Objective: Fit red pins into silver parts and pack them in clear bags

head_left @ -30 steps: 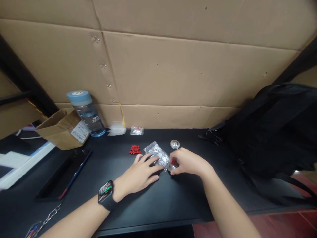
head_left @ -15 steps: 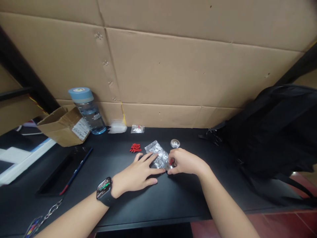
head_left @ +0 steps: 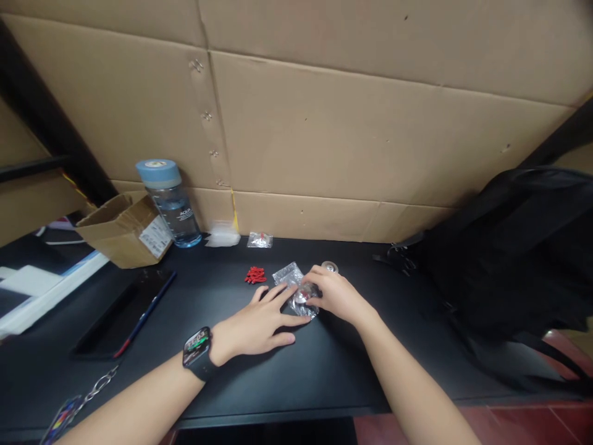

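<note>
My left hand, with a black watch at the wrist, lies with fingers spread, its fingertips on a clear plastic bag flat on the black table. My right hand pinches a small shiny round metal piece over the bag; a bit of red shows on the piece. Just behind my right hand is another round metal disc, partly hidden by the hand. To the left of the bag sits a small heap of red cord-like pieces.
Along the cardboard wall stand an open cardboard box, a blue-lidded bottle, a stack of clear bags and a small filled bag. A dark tablet with a pen lies left. A black backpack occupies the right.
My right hand has moved left with the metal piece, from the bag's right edge to over the bag. My left hand has stayed on the bag. The view has shifted slightly.
</note>
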### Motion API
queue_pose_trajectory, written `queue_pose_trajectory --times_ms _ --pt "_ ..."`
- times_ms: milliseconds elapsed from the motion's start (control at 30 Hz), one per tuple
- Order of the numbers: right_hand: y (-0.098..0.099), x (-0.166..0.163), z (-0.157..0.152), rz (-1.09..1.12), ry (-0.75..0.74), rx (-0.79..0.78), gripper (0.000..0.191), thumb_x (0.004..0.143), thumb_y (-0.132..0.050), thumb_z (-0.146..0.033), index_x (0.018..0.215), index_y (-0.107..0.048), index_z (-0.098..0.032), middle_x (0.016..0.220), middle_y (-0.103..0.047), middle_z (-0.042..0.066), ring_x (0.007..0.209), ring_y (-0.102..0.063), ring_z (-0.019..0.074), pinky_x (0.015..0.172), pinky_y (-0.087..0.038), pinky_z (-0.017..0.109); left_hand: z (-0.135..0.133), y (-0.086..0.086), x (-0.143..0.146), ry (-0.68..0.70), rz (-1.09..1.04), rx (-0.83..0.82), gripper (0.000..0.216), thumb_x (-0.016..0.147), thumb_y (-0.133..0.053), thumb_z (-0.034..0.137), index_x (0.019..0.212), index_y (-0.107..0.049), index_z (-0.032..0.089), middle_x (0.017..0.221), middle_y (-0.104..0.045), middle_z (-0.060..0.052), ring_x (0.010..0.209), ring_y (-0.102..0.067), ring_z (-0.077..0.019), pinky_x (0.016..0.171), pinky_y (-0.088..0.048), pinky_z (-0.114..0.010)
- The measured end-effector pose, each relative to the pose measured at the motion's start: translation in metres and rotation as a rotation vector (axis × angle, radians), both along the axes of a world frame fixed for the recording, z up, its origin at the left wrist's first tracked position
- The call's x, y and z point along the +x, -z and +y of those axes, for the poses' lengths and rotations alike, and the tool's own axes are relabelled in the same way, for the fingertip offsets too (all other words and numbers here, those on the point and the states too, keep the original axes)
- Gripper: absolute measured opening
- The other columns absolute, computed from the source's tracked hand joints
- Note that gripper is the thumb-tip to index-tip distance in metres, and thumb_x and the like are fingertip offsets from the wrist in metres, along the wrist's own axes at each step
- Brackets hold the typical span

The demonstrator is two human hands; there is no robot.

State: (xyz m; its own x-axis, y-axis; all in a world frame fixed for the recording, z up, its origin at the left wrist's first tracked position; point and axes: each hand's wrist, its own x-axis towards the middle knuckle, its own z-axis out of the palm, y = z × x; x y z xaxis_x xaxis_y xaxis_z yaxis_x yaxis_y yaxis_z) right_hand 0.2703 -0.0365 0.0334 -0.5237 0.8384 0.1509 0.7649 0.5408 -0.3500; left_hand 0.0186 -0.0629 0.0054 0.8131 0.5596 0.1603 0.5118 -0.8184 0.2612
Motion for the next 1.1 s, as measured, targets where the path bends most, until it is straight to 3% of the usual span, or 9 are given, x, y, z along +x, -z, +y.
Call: queue_pose_trajectory --times_ms 267,400,467,533,600,767,833,1000,1100 --pt "0.021 -0.024 0.013 -0.045 0.153 0.172 0.030 0.087 -0.076 -0.025 0.116 -0.066 -0.022 0.112 -0.063 0.007 0.101 -0.061 0.0246 0.087 -0.047 0.036 0.002 -0.001 -0.001 -0.020 -0.013 -0.005 0.049 0.093 -0.067 0.044 0.141 -0.056 0.048 0.171 -0.015 -0.003 0.153 -0.021 -0.0428 0.113 -0.031 -0.066" --pt "0.008 -0.014 0.010 0.157 -0.093 0.003 0.033 0.088 -0.075 -0.028 0.120 -0.065 -0.023 0.113 -0.062 0.006 0.102 -0.061 0.0211 0.089 -0.048 0.031 0.007 -0.008 -0.003 -0.061 -0.068 -0.058 0.026 0.100 -0.055 0.039 0.121 -0.072 0.038 0.160 -0.042 -0.003 0.150 -0.030 -0.0358 0.115 -0.030 -0.058" --pt "0.001 -0.004 0.010 0.234 -0.199 -0.097 0.022 0.095 -0.067 -0.029 0.117 -0.067 -0.024 0.109 -0.063 0.005 0.100 -0.062 0.0186 0.090 -0.049 0.029 0.012 -0.010 -0.003 -0.124 -0.121 -0.056 0.024 0.101 -0.050 0.029 0.113 -0.071 0.032 0.143 -0.059 -0.004 0.143 -0.042 -0.0297 0.113 -0.032 -0.051" --pt "-0.002 0.004 0.010 0.245 -0.202 -0.113 0.017 0.100 -0.057 -0.021 0.112 -0.069 -0.023 0.106 -0.065 0.005 0.099 -0.062 0.0175 0.092 -0.047 0.029 0.016 -0.010 -0.003 -0.213 -0.182 -0.002 0.025 0.097 -0.049 0.018 0.113 -0.065 0.027 0.130 -0.067 -0.006 0.132 -0.051 -0.0265 0.108 -0.033 -0.047" --pt "0.000 0.008 0.011 0.217 -0.170 -0.093 0.019 0.096 -0.061 -0.014 0.110 -0.070 -0.023 0.108 -0.065 0.005 0.101 -0.062 0.0180 0.093 -0.046 0.030 0.019 -0.007 -0.001 -0.270 -0.216 0.060 0.030 0.091 -0.053 0.015 0.119 -0.061 0.024 0.124 -0.068 -0.007 0.123 -0.056 -0.0256 0.103 -0.033 -0.044" --pt "0.007 0.006 0.011 0.182 -0.153 -0.106 0.006 0.092 -0.068 -0.019 0.097 -0.070 -0.020 0.097 -0.067 0.004 0.089 -0.063 0.0174 0.082 -0.047 0.027 0.023 0.002 0.005 -0.287 -0.230 0.070 0.010 0.096 -0.059 0.028 0.102 -0.065 0.025 0.109 -0.072 -0.003 0.109 -0.061 -0.0237 0.095 -0.029 -0.041" --pt "0.008 0.003 0.010 0.206 -0.120 -0.152 0.008 0.095 -0.062 -0.022 0.092 -0.069 -0.020 0.089 -0.069 0.003 0.080 -0.063 0.0162 0.076 -0.047 0.026 0.024 0.003 0.006 -0.318 -0.270 0.024 0.009 0.098 -0.056 0.029 0.096 -0.064 0.025 0.101 -0.074 -0.001 0.102 -0.063 -0.0214 0.093 -0.028 -0.039" --pt "0.012 -0.007 0.011 0.365 0.125 -0.345 0.010 0.089 -0.061 -0.021 0.081 -0.067 -0.019 0.073 -0.070 0.001 0.066 -0.064 0.0150 0.063 -0.044 0.023 0.027 0.004 0.007 -0.444 -0.466 -0.081 0.027 0.095 -0.056 0.027 0.121 -0.047 0.026 0.091 -0.076 0.005 0.079 -0.068 -0.0183 0.095 -0.031 -0.038" --pt "0.015 -0.011 0.013 0.396 0.262 -0.353 0.014 0.087 -0.058 -0.019 0.075 -0.065 -0.019 0.070 -0.069 0.001 0.064 -0.064 0.0150 0.060 -0.042 0.023 0.029 0.005 0.010 -0.492 -0.519 -0.105 0.028 0.095 -0.057 0.028 0.118 -0.043 0.026 0.085 -0.076 0.007 0.066 -0.066 -0.0168 0.093 -0.033 -0.038"
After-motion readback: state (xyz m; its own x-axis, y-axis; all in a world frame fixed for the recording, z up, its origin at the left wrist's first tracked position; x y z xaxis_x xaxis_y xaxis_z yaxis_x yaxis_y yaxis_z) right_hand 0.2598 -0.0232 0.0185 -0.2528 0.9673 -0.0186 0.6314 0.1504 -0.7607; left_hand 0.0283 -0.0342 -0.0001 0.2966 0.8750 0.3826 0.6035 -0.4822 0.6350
